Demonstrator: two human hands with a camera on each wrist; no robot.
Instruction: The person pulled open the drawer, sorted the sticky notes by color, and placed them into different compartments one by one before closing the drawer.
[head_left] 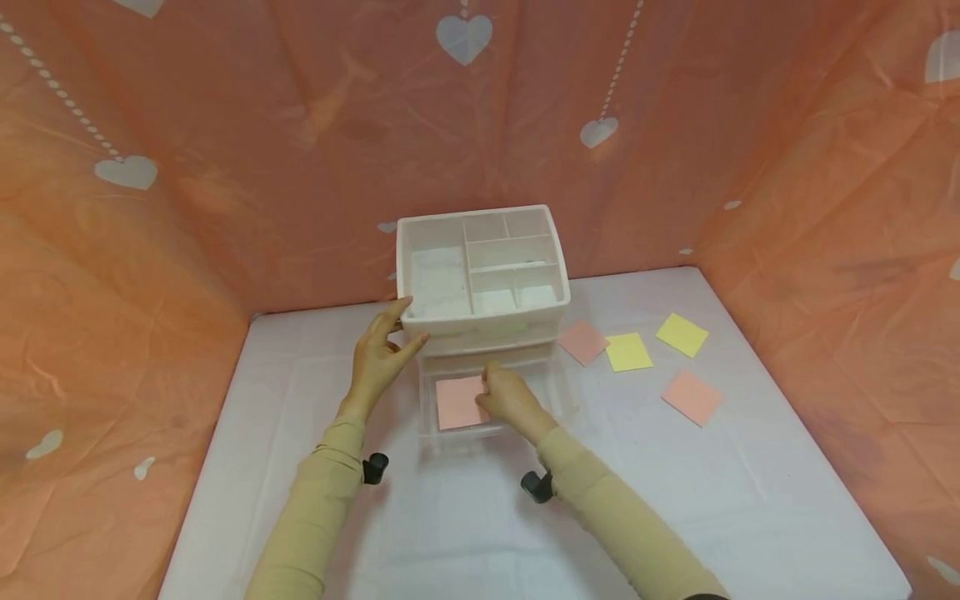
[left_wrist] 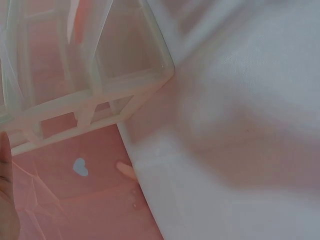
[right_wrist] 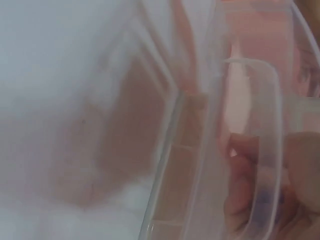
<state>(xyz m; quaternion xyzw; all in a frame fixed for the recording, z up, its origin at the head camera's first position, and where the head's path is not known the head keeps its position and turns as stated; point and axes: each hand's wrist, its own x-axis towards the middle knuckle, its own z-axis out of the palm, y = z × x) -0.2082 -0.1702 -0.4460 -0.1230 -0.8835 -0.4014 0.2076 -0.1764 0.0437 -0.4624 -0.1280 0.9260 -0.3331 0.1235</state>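
I see my left hand (head_left: 375, 362) left of centre, thumb and forefinger spread; below centre, my right hand (head_left: 513, 402) curls its fingers.

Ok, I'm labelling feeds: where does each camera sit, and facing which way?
On head: faces forward and down at the drawer unit; left hand, right hand, sleeves show.
On left wrist: faces unit, tabletop and backdrop; part of left hand shows.
On right wrist: faces open drawer; right hand shows.
Head and right wrist share the drawer and right hand.
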